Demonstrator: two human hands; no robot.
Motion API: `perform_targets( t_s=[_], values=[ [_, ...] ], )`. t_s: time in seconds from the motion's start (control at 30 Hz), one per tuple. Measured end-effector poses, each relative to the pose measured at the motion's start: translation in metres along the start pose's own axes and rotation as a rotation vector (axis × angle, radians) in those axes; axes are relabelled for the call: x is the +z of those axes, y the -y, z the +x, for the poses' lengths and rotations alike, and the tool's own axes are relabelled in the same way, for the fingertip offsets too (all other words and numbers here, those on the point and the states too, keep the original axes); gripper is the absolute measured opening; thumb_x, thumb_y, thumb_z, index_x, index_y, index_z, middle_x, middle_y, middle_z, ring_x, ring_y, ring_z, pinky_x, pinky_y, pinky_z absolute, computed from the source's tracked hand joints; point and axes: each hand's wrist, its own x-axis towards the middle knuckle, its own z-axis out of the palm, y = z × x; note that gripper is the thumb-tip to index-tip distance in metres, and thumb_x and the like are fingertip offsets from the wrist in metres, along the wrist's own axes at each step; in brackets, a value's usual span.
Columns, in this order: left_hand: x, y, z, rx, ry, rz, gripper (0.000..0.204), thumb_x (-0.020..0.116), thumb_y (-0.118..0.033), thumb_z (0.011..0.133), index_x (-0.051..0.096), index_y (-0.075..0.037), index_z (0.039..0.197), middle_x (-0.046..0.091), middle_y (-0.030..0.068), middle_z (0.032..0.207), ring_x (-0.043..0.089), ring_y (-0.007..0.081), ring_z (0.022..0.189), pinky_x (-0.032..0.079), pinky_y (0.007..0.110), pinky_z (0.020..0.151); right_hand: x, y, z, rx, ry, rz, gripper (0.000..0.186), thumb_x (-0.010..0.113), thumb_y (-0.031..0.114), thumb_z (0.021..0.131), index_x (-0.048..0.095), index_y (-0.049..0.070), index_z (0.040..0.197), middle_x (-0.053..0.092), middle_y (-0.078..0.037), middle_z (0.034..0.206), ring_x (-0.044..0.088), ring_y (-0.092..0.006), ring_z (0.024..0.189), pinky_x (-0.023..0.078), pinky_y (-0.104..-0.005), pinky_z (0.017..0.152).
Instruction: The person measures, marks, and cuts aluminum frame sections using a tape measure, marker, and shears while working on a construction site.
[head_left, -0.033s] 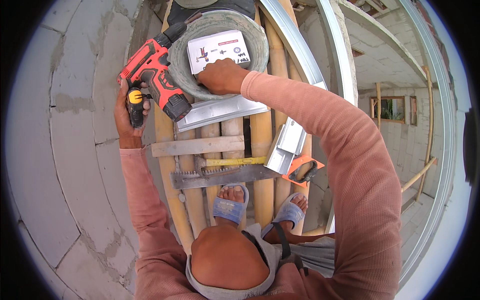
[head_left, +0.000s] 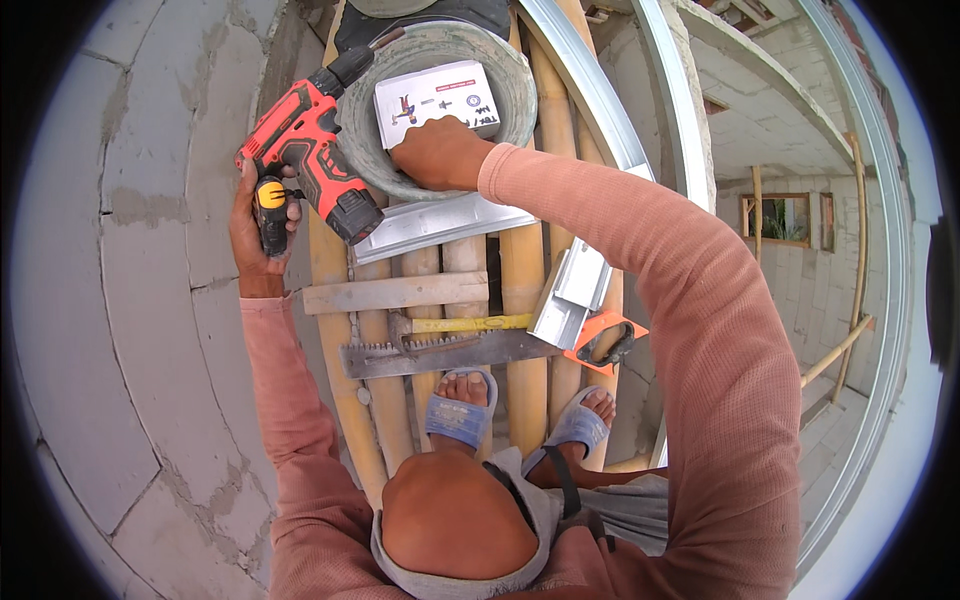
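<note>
My left hand [head_left: 256, 222] is closed around a black thing with a yellow top [head_left: 271, 208], its kind unclear, and supports a red and black cordless drill [head_left: 306, 150]. The drill's chuck and bit point up and right, over the bucket's rim. Inside a grey, mortar-stained bucket [head_left: 518, 92] lies a white cardboard box [head_left: 440, 88] with a printed picture and handwriting on top. My right hand [head_left: 442, 153] reaches into the bucket at the box's near edge. Its knuckles show, but the fingertips are hidden below, so what they hold cannot be seen.
Bamboo poles [head_left: 523, 270] form the platform under my sandalled feet. A hammer with a yellow handle [head_left: 470, 324] lies along a handsaw [head_left: 455, 352] with an orange grip. Metal channels [head_left: 585, 275] and a wooden slat [head_left: 395, 292] lie nearby. A block wall [head_left: 150, 280] rises at left.
My right hand has shifted very slightly to the left at the box. The left hand and the drill stay almost still.
</note>
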Motion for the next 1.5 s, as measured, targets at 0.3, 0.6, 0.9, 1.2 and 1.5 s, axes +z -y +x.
perform_targets(
  t_s=[0.3,0.6,0.9,1.2,1.5],
  values=[
    [-0.004,0.016,0.015,-0.079,0.031,-0.222,0.037,0.052,-0.037,0.109,0.063,-0.004,0.122,0.074,0.0116,0.103,0.065,0.0138,0.057,0.051,0.022,0.042,-0.04,-0.024,-0.045,-0.064,-0.295,0.473,0.028,0.067,0.027,0.096,0.068,0.003,0.108,0.073,-0.019,0.09,0.072,-0.0316,0.082,0.055,-0.043,0.077],
    [0.026,0.021,0.037,-0.254,0.085,-0.099,0.036,0.058,-0.038,0.105,0.062,-0.006,0.121,0.073,0.012,0.095,0.069,0.0173,0.057,0.054,0.024,0.043,-0.136,-0.048,-0.246,0.427,-0.586,1.143,0.03,0.055,0.033,0.107,0.055,0.004,0.113,0.071,-0.009,0.096,0.074,-0.019,0.094,0.06,-0.0355,0.093],
    [0.043,0.012,0.033,-0.29,0.055,0.186,0.035,0.063,-0.036,0.103,0.06,-0.007,0.123,0.075,0.014,0.101,0.068,0.0157,0.056,0.053,0.023,0.043,-0.046,0.03,-0.376,0.733,-0.741,1.371,0.036,0.058,0.029,0.107,0.062,-0.003,0.123,0.063,-0.004,0.09,0.054,-0.0064,0.067,0.05,-0.0243,0.062],
    [0.08,-0.016,0.028,-0.325,0.062,1.047,0.053,0.067,-0.051,0.097,0.063,-0.005,0.123,0.072,0.0064,0.087,0.067,0.0116,0.058,0.051,0.022,0.045,0.036,0.063,-0.372,0.895,-0.829,1.785,0.034,0.059,0.016,0.105,0.062,-0.002,0.133,0.062,-0.003,0.099,0.057,-0.009,0.081,0.051,-0.027,0.075],
    [0.046,0.007,0.032,-0.341,0.047,0.476,0.054,0.068,-0.051,0.097,0.059,-0.006,0.125,0.069,0.0056,0.093,0.067,0.0122,0.064,0.056,0.022,0.049,0.057,0.073,-0.376,0.887,-0.673,1.845,0.042,0.067,0.02,0.101,0.061,-0.001,0.137,0.064,-0.003,0.101,0.06,-0.0096,0.082,0.052,-0.0263,0.076]
  ],
)
